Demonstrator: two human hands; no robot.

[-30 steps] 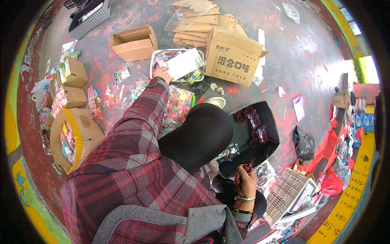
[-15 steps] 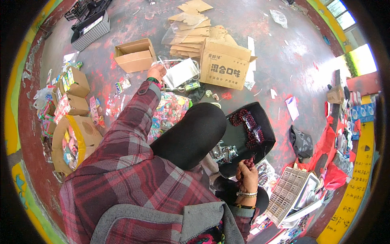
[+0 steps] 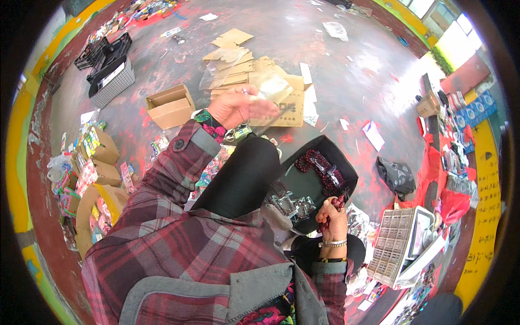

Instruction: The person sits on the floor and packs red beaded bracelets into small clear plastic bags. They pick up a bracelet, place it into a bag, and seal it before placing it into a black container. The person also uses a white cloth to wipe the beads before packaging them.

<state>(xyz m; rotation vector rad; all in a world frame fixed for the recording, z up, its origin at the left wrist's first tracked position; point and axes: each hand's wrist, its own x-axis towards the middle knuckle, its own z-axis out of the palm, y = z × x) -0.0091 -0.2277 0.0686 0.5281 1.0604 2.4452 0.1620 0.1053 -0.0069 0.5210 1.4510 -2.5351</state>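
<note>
From my remote seat I see the left hand point(image 3: 242, 105) raised at the far centre, its long fingers nearly straight and the thumb laid across a glossy, translucent plastic bag point(image 3: 276, 86) — thinly held, and blurred. The bag hangs in front of a brown printed cardboard carton point(image 3: 294, 112) and hides part of it. At the near right, the right hand point(image 3: 331, 218) has its fingers curled tightly around a string of dark red round beads point(image 3: 339, 203), some of which show above and below the fist.

Just beyond that fist lies an open black angular bin point(image 3: 298, 180). More dark red bead strings point(image 3: 316, 162) lie in its far part, and clear, shiny plastic packets point(image 3: 297, 208) in its near left part. The black-trousered knee point(image 3: 238, 173) stands between the left hand and the bin, and together with the plaid sleeve point(image 3: 187, 154) it covers much of the colourful small packets point(image 3: 214, 168) on the floor.

Farther out, flattened brown cardboard sheets point(image 3: 230, 67) are piled beyond the left hand, with a small open brown box point(image 3: 170, 106) to their left. Brown boxes of bright packets crowd the left side. On the right I have a beige lattice plastic basket point(image 3: 387, 244) near the right hand — and a dark patterned bag point(image 3: 397, 176) farther off.
</note>
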